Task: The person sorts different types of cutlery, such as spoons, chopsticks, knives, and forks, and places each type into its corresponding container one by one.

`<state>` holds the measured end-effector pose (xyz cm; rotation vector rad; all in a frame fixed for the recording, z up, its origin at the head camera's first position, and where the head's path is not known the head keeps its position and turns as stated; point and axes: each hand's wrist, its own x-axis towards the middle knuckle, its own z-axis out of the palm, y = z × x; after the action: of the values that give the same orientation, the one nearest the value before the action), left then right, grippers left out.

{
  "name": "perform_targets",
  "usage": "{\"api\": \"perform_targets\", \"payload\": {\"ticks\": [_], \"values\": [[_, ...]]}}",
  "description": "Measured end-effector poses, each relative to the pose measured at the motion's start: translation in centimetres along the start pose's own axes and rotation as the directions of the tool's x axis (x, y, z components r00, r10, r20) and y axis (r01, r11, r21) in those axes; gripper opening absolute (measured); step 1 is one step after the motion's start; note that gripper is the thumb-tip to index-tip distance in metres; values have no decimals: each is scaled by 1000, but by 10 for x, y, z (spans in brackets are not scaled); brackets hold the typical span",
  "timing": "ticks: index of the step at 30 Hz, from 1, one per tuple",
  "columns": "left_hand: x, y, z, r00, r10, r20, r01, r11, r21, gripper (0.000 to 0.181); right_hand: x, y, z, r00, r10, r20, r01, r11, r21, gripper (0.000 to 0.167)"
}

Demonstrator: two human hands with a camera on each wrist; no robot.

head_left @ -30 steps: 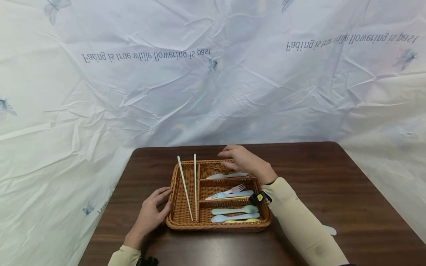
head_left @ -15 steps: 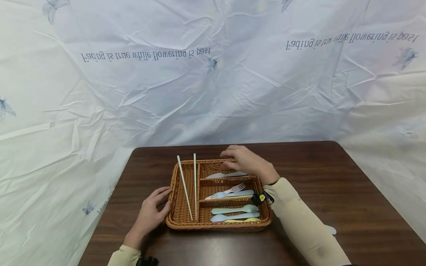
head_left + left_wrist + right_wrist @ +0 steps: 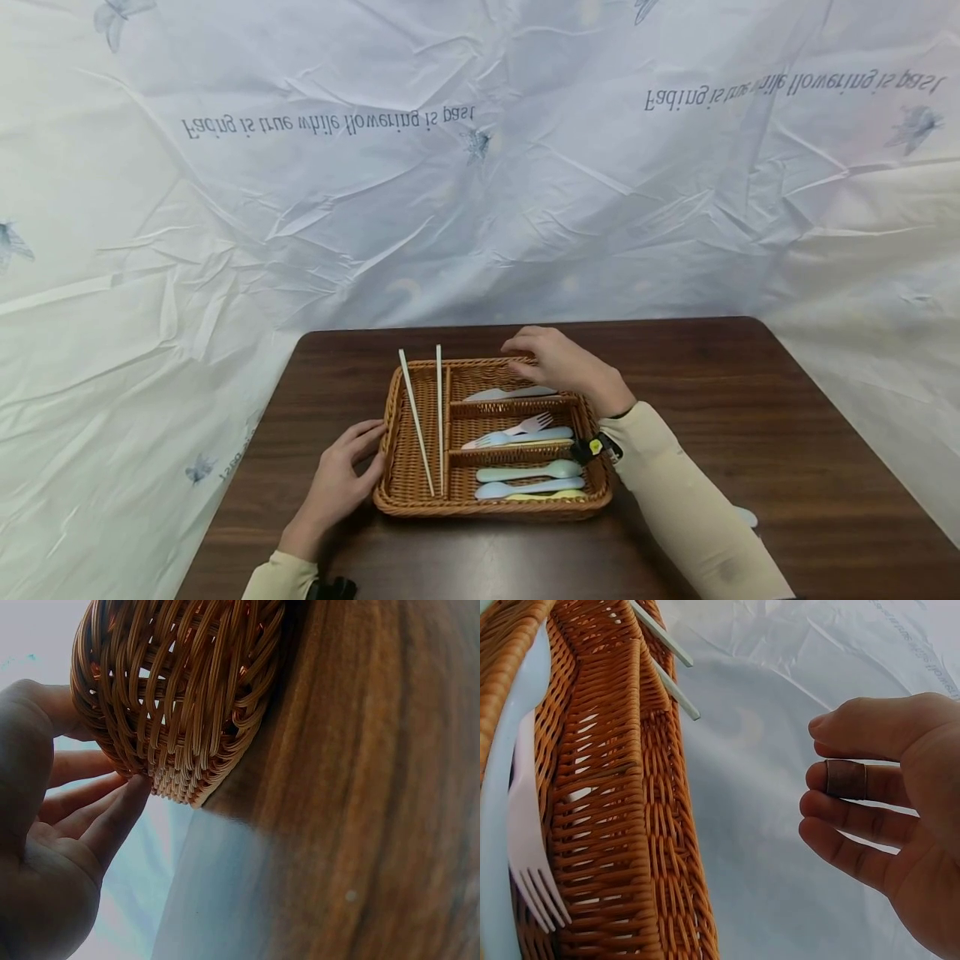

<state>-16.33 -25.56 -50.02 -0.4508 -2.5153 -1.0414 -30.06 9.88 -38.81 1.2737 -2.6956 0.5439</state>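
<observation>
A brown wicker cutlery basket (image 3: 487, 510) sits on the table with several compartments. My left hand (image 3: 345, 475) touches its left side; in the left wrist view, relaxed fingers meet the woven wall. Above the far right compartment hovers my right hand (image 3: 558, 362), holding nothing, its fingers apart from the rim in the right wrist view. Beneath that hand lies a pale knife (image 3: 495, 395). Two white chopsticks (image 3: 417, 421) lean in the left compartment. The middle one holds a pink fork (image 3: 534, 423) and a blue utensil (image 3: 555, 435). Nearest are a green spoon (image 3: 525, 473), a blue spoon (image 3: 528, 488) and a yellow utensil (image 3: 570, 494).
A dark wooden table (image 3: 750, 417) bears the basket. To the right, a pale utensil end (image 3: 746, 517) shows from behind the right sleeve (image 3: 682, 492). A whitish printed sheet (image 3: 480, 217) hangs behind the table and along its sides.
The right hand has drifted slightly to the right, still above the far compartment. The left hand, the basket and the cutlery look the same.
</observation>
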Motion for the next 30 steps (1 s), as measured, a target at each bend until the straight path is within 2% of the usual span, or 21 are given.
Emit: {"api": "perform_targets", "payload": {"ticks": [15, 30], "values": [[0, -1, 0, 1000, 5, -2, -5, 1000, 4, 38, -22, 3, -4, 999, 53, 7, -53, 999, 6, 35], [0, 1, 1, 1000, 7, -2, -7, 1000, 4, 38, -55, 8, -10, 998, 48, -35, -48, 999, -13, 33]]}}
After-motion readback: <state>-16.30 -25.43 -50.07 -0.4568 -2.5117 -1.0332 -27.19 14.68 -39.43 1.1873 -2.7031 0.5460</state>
